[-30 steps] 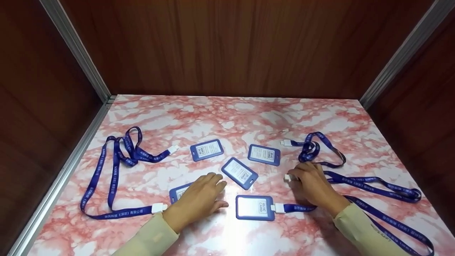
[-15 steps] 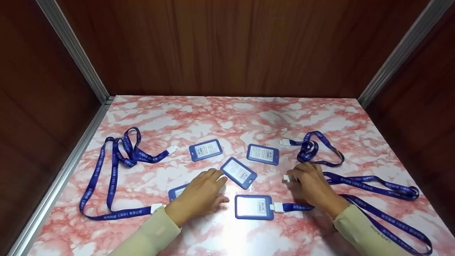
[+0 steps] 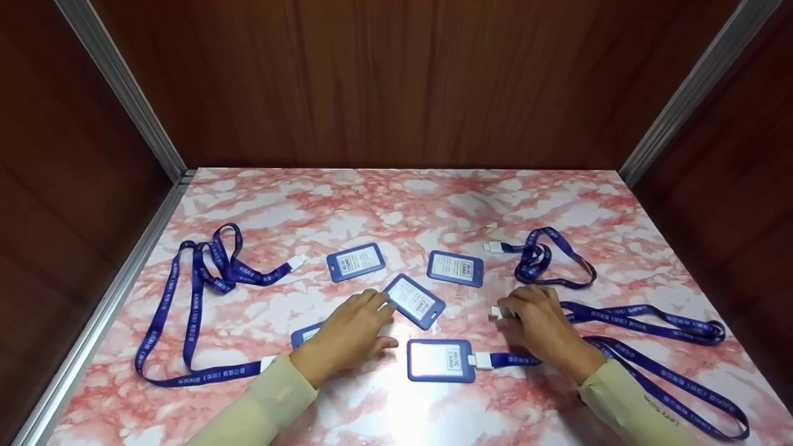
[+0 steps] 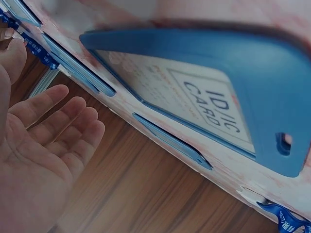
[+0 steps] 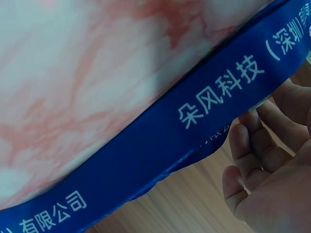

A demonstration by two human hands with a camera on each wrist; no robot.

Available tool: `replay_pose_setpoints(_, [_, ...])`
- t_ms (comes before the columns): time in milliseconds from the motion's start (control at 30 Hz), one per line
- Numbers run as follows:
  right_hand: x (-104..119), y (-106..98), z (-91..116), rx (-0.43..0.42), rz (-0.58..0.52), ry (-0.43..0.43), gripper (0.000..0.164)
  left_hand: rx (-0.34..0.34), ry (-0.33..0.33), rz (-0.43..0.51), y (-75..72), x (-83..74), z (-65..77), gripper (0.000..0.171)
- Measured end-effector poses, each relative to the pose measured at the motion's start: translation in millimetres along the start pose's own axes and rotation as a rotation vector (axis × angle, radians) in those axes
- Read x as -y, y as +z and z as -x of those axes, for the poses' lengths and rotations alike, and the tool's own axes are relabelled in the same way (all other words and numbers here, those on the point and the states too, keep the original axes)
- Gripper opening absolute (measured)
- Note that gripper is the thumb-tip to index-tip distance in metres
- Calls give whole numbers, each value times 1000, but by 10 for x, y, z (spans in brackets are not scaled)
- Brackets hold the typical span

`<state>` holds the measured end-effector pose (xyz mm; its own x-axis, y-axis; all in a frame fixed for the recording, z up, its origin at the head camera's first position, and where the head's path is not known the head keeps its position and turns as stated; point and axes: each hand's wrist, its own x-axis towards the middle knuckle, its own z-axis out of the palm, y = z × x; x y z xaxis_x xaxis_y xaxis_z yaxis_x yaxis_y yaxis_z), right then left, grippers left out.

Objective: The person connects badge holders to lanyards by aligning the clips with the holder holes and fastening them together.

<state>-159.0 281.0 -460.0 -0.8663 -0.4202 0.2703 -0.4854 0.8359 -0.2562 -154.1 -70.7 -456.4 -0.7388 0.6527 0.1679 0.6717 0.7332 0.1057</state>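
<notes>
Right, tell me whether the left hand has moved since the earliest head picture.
Yes, slightly: the left hand has shifted forward, nearer the far edge of the table.

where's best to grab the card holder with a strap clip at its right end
Probably pinch the card holder by its long edges near the left end, the left hand coming from that side: it lies flat, and the white clip occupies the right end.

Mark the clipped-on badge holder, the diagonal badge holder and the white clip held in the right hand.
Clipped-on badge holder [image 3: 439,360]: head view, card window.
Diagonal badge holder [image 3: 414,301]: head view, card window.
White clip [image 3: 496,312]: head view, exposed end.
</notes>
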Motion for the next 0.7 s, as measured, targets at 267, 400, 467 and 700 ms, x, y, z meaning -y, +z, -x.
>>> replay_pose_setpoints(267, [11,15,-9,-29,6,-32,30,37,-16,-12,-24,5,-35,57])
replay_pose_setpoints(400, [19,9,-1,-29,-2,-22,31,38,-9,-24,-20,2,-55,60])
replay_pose_setpoints(467, [20,6,5,-27,0,-15,31,39,-4,-29,-14,2,-66,61])
replay_pose_setpoints(700, [13,7,22,-27,11,-22,32,61,-10,-8,-11,7,-109,62])
